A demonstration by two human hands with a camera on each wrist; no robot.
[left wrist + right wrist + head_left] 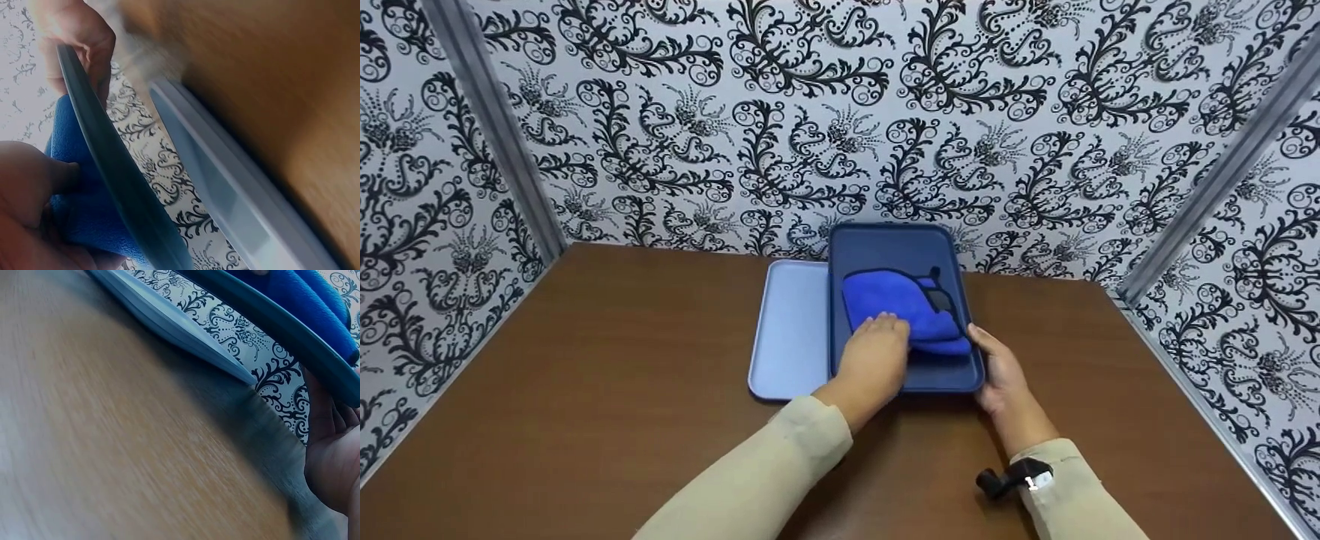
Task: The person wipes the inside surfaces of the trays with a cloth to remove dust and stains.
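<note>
A dark blue tray (900,251) is held above the table, tilted, with its inner face showing in the head view. My right hand (1006,382) grips its right edge, thumb over the rim and fingers underneath. On the tray lies a bunched, folded blue cloth (889,296) with black edging. My left hand (877,360) holds the cloth against the tray; in the left wrist view its thumb (64,175) presses on the fabric. The right wrist view shows the cloth (315,309) above the tray's rim (281,329) and my right hand (334,461) beneath.
A light blue tray (791,330) lies on the brown table (660,360) to the left, partly covered in the head view by the dark tray. Patterned black-and-white panels (697,150) stand at the back and both sides. A black device (1012,478) is strapped to the right wrist.
</note>
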